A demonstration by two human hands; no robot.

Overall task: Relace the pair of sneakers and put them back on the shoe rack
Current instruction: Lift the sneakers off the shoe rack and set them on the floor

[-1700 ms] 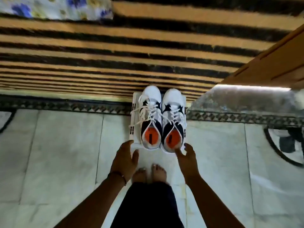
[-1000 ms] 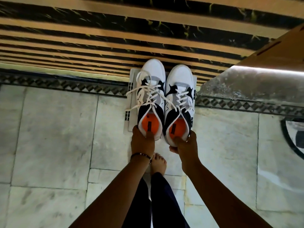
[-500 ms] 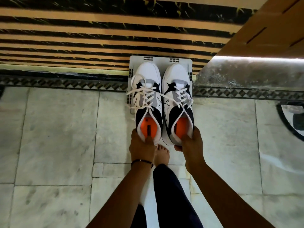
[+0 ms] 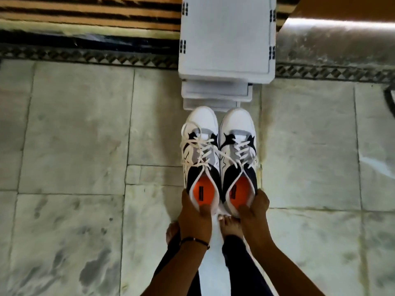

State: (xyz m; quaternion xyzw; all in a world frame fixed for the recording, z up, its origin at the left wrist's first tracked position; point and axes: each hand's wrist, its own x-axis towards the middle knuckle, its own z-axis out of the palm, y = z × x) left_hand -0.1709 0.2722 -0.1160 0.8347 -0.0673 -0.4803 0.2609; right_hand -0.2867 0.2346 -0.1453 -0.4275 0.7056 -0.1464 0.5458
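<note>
Two white, black and grey sneakers with orange insoles and white laces are held side by side over the marble floor. My left hand (image 4: 195, 216) grips the heel of the left sneaker (image 4: 201, 150), thumb inside the opening. My right hand (image 4: 254, 212) grips the heel of the right sneaker (image 4: 237, 150) the same way. Both toes point toward the white tiered shoe rack (image 4: 225, 39), which stands just beyond them with a bare top shelf. Loose laces drape over the left sneaker.
My bare feet (image 4: 229, 226) and dark trousers are below the sneakers. A striped black-and-tan surface (image 4: 85, 11) lies behind the rack, a patterned floor border (image 4: 85, 56) runs across, and a wooden panel (image 4: 352, 7) sits at top right.
Both hands closed on the sneakers' heels and lifted them off the rack's top shelf, drawing them back toward me. The rack top now stands bare.
</note>
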